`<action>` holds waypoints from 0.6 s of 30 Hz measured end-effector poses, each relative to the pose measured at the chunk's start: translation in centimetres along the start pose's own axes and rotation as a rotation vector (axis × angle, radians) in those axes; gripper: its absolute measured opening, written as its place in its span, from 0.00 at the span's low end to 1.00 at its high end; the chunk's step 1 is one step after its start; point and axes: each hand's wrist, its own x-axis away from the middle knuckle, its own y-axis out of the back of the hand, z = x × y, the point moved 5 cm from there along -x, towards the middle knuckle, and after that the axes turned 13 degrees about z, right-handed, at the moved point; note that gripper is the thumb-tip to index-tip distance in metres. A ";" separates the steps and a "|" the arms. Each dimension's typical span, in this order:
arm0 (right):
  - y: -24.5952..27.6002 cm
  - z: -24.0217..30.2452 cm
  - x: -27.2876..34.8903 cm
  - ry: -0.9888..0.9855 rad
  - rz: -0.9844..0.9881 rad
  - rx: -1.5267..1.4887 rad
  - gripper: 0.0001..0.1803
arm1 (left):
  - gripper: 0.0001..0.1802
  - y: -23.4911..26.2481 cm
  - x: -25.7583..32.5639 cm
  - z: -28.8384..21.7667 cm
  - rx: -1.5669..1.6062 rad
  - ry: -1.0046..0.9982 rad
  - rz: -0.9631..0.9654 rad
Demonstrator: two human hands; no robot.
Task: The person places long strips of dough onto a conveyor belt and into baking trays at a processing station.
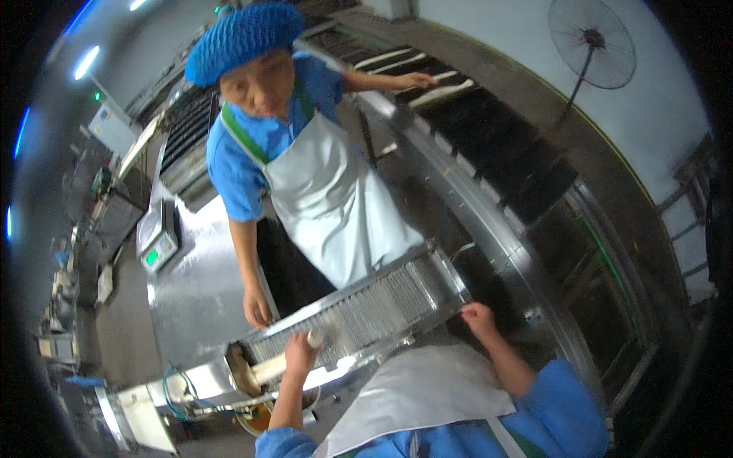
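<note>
Head view: left hand (300, 345) grips a pale dough roll (281, 363) at the mesh conveyor (382, 301). Right hand (478, 314) rests fisted at the conveyor end. A white scale (158, 237) sits on the steel worktop (195, 298).

A scale (158, 243) is set on the table (195, 294) at the left. A belt (359, 313) lies right of it, a fan (592, 42) far behind.

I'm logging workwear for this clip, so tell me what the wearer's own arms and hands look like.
Both hands are bare, with no gloves: the left hand and the right hand. The forearms are uncovered too. Short blue sleeves end near the elbows. A white apron covers the front of the body between the arms.
</note>
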 end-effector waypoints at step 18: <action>-10.4 13.3 -3.6 0.277 0.447 0.411 0.33 | 0.31 -5.2 -4.6 -9.5 0.152 -0.303 0.064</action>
